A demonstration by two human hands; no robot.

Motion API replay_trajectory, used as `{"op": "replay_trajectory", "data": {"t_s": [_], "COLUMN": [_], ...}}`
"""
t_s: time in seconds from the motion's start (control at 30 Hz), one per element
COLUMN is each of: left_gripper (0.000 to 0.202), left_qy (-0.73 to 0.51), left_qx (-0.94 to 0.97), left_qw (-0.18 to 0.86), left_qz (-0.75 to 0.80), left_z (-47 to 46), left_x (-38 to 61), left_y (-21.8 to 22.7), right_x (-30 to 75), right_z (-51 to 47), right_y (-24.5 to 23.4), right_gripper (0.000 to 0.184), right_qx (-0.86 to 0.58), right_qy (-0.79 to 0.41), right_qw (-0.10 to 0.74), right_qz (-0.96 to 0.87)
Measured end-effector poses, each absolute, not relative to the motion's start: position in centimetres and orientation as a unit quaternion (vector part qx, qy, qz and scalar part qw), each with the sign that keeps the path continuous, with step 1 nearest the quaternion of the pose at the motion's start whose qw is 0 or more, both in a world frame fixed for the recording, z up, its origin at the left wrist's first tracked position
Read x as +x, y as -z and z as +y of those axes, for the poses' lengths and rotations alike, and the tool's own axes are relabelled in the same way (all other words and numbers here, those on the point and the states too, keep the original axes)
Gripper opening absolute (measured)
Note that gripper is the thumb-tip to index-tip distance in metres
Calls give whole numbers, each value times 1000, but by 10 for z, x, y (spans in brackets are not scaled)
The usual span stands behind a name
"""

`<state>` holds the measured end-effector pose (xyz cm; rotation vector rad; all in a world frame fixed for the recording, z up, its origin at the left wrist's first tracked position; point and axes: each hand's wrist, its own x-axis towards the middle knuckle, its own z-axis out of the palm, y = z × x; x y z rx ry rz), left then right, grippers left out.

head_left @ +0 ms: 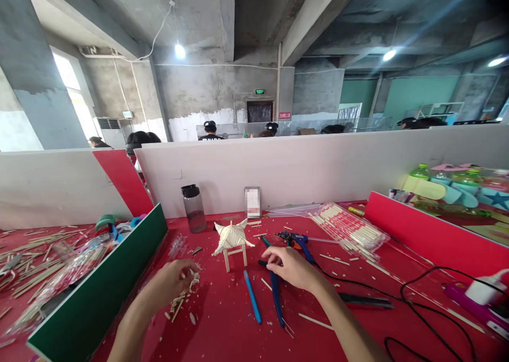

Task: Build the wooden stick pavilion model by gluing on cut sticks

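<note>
1. Fingers (273,256) of my right hand (293,267) curl over the cutters (275,294), just right of the pavilion (233,239).
2. My left hand (172,282) bends its fingers into the scraps (183,298); I cannot tell whether they pinch any.
3. Risk: the glue gun (296,240) lies just behind my right fingers. Its cord (437,268) could snag my wrist and topple the pavilion.

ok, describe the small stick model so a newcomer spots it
On the red table, before the white partition, look between the left hand and right hand, just beyond them. The stick pavilion stands on thin legs, right of the dark-capped bottle. It is the only built, upright piece; other sticks lie loose or bagged.
</note>
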<state>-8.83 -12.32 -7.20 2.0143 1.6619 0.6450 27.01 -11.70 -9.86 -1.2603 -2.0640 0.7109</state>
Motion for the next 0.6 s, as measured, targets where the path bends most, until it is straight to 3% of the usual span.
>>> {"op": "replay_trajectory", "data": {"t_s": [0.27, 0.43, 0.6], "left_gripper": [12, 23, 20], "left_qy": [-135, -220, -304], "left_qx": [752, 755, 729], "left_qw": [434, 465, 483], "left_qz": [477, 408, 378], "left_z": [-143, -149, -150], "left_x": [-76, -38, 4], "left_y": [57, 55, 67], "right_x": [254, 234, 221], "right_z": [-133, -139, -140], "right_y": [90, 93, 95], "right_gripper": [15, 17, 13], "right_qx": [-397, -362, -359], "right_qy": [-365, -406, -398], "right_qw": [268, 277, 313], "right_qz": [-799, -792, -784]}}
